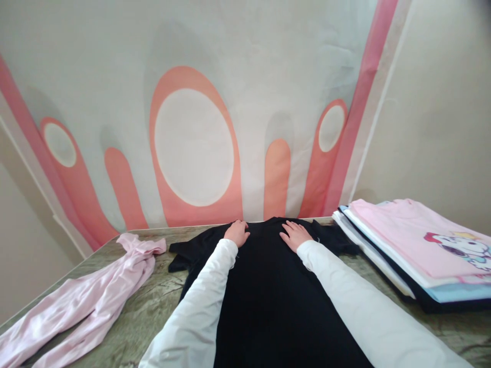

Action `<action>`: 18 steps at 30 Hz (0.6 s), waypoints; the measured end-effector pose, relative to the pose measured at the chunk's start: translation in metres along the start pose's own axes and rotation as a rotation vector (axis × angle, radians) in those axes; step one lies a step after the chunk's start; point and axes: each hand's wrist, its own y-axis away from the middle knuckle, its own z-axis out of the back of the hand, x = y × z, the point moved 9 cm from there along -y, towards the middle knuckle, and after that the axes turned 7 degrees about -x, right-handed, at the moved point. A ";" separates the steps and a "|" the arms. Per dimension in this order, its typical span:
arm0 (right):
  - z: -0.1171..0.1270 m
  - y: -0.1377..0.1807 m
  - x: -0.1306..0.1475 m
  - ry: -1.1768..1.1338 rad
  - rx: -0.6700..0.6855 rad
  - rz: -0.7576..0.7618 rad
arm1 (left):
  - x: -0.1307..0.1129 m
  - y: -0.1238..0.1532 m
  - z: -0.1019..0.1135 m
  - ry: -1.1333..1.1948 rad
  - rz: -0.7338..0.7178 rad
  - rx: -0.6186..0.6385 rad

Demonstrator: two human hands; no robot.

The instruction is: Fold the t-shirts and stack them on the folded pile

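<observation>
A black short-sleeved T-shirt (268, 306) lies spread over the table, its neck end by the far edge and its sleeves out to both sides. My left hand (238, 233) rests on its upper left part, the fingers lying on the cloth and slightly bent. On the upper right part, close to the collar, my right hand (295, 235) lies flat with fingers apart. Neither hand visibly grips the fabric. The lower end of the T-shirt runs out of view at the bottom, and my white sleeves cover parts of its sides.
Pink trousers (111, 286) lie loosely bunched on the left of the wood-patterned table (153, 312). To the right is a stack of folded clothes (418, 245), topped by a pink shirt with a cartoon dog print. Behind the table rises a wall hanging (253, 102) with pink shapes.
</observation>
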 end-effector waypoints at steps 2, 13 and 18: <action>0.001 0.001 0.001 -0.006 -0.002 0.003 | -0.001 0.005 -0.002 -0.025 0.032 -0.037; 0.007 0.001 -0.012 0.028 -0.027 -0.104 | 0.020 0.015 -0.013 -0.121 0.205 -0.062; 0.006 0.001 -0.021 0.039 -0.054 -0.149 | 0.025 0.019 -0.004 -0.155 0.265 -0.131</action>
